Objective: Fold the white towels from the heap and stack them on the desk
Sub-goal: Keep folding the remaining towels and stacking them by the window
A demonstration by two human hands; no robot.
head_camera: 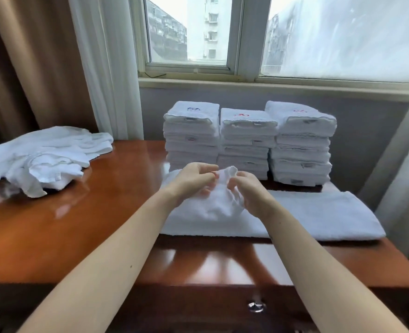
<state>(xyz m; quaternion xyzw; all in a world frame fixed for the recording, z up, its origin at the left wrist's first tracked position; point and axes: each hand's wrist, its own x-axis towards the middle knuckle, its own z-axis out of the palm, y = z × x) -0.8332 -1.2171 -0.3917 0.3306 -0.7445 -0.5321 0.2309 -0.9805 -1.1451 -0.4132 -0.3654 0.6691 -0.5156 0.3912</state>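
Right now the left hand (194, 179) and the right hand (249, 191) are both pinching one raised corner of the towel (319, 212), side by side and equally near to it. The towel is lying on the desk (78, 224) with its long axis running from 9 to 3 o'clock, and most of it is stretching toward 3 o'clock. The stacks (246, 140) are waiting at 12 o'clock, just behind the hands.
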